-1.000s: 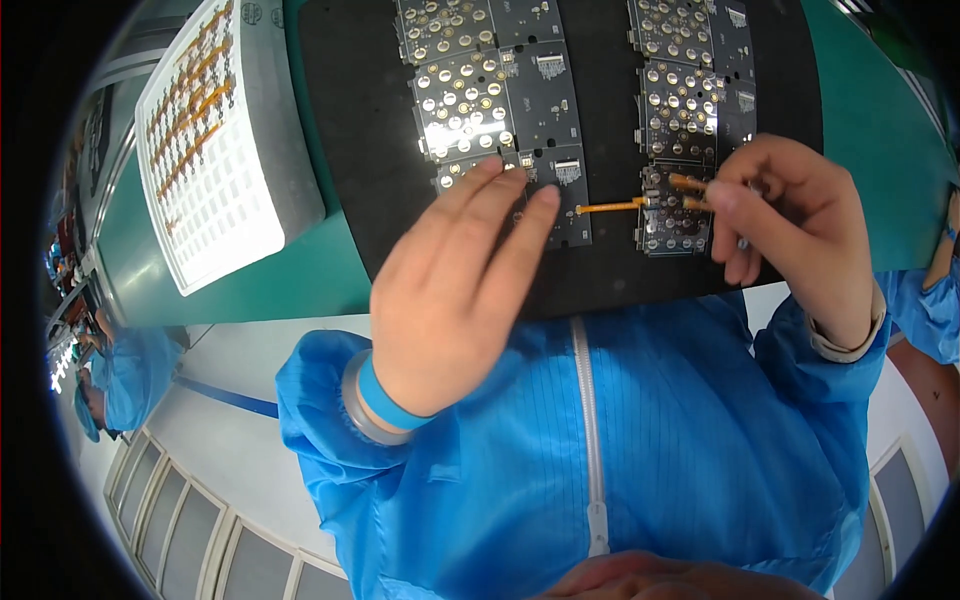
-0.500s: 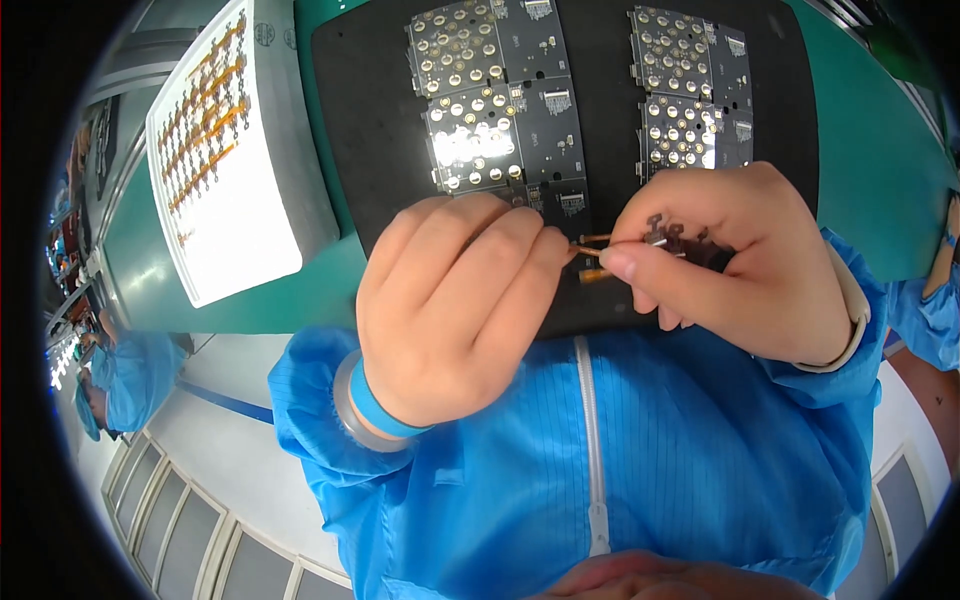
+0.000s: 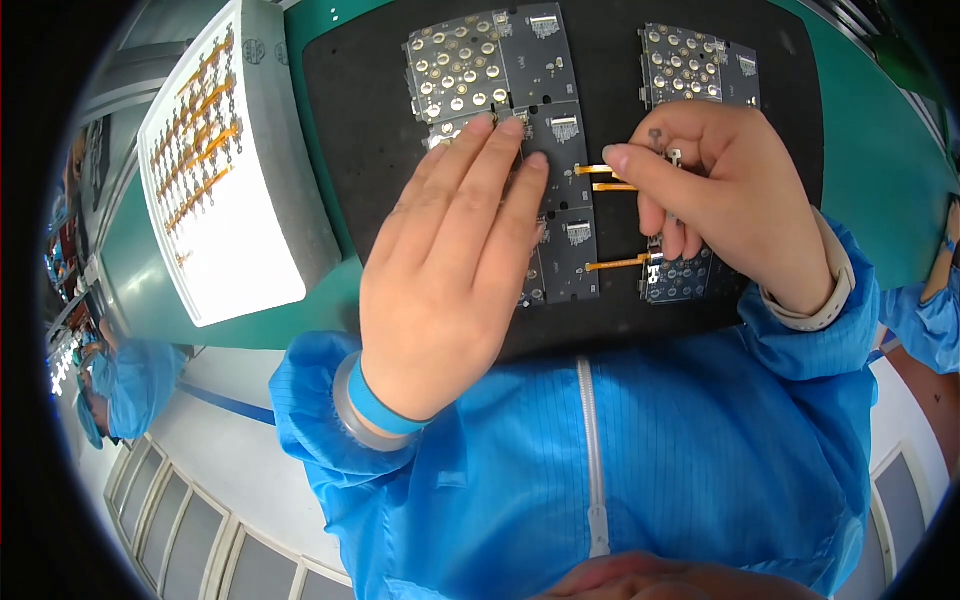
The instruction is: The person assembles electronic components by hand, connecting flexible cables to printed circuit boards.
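- The right hand (image 3: 735, 215) has thumb and forefinger pressed together in a grip on a short orange ribbon strip (image 3: 598, 178). The pinch sits at the strip's right end, which leaves the left end free to reach the dark circuit board (image 3: 560, 150) beside it.
- The strip lies level, bridging the gap between the left column of boards and the right column (image 3: 695, 65). Its far tip is touching or just short of the left board's edge; I cannot tell which.
- The other fingers of the right hand curl under and rest on the boards below, likely to steady the pinch.
- The left hand (image 3: 450, 265) lies flat, palm down, fingers straight and close together. It is closed on nothing. The fingertips (image 3: 512, 128) press on the left column of boards, seemingly to keep them from sliding.
- A second orange strip (image 3: 618, 263) already runs between the two lower boards, just below the right hand.
- All boards sit on a black mat (image 3: 360, 120), which lies on the green table (image 3: 860, 130).
- Well to the left stands a white tray (image 3: 240, 260) holding rows of more orange strips (image 3: 195, 140).
- Both forearms come up from the lower edge in blue sleeves (image 3: 820, 330), wrists bent slightly inward toward each other.
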A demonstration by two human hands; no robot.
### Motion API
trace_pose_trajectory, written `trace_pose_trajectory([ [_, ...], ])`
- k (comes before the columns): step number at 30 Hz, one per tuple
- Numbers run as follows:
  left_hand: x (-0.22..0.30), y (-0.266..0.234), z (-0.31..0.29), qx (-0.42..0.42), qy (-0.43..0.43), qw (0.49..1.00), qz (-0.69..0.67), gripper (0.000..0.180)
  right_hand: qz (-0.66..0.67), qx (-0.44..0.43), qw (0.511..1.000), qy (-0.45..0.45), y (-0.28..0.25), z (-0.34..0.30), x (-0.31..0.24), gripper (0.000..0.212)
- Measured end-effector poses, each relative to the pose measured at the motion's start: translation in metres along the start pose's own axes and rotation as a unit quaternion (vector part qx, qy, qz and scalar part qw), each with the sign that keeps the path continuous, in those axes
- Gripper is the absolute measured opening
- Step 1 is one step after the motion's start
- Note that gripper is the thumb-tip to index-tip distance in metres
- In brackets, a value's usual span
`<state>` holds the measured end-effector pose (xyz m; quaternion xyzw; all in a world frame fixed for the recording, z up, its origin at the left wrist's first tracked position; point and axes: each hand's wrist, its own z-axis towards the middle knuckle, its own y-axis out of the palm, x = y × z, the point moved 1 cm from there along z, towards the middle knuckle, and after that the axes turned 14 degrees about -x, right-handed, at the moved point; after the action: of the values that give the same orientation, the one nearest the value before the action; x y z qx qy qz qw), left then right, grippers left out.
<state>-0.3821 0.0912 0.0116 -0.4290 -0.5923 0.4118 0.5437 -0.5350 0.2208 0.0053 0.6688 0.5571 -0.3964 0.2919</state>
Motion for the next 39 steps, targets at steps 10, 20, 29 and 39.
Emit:
trace_pose_trajectory([
  [10,0.002,0.013,0.003,0.000,-0.010,0.999,0.048,0.046,0.003,-0.003,0.999,0.033,-0.001,0.001,-0.001,0.018],
  [20,0.006,0.015,0.003,0.002,-0.021,0.993,0.120,0.044,-0.003,-0.083,0.993,0.081,-0.015,-0.010,-0.011,0.012],
  [29,-0.007,-0.012,0.011,0.091,0.121,0.967,-0.203,0.030,0.076,-0.205,0.975,0.041,-0.021,-0.011,-0.031,0.007],
  [39,-0.018,-0.010,0.029,0.109,0.069,0.991,-0.029,0.022,-0.105,-0.132,0.984,-0.053,-0.018,0.020,-0.032,0.005],
])
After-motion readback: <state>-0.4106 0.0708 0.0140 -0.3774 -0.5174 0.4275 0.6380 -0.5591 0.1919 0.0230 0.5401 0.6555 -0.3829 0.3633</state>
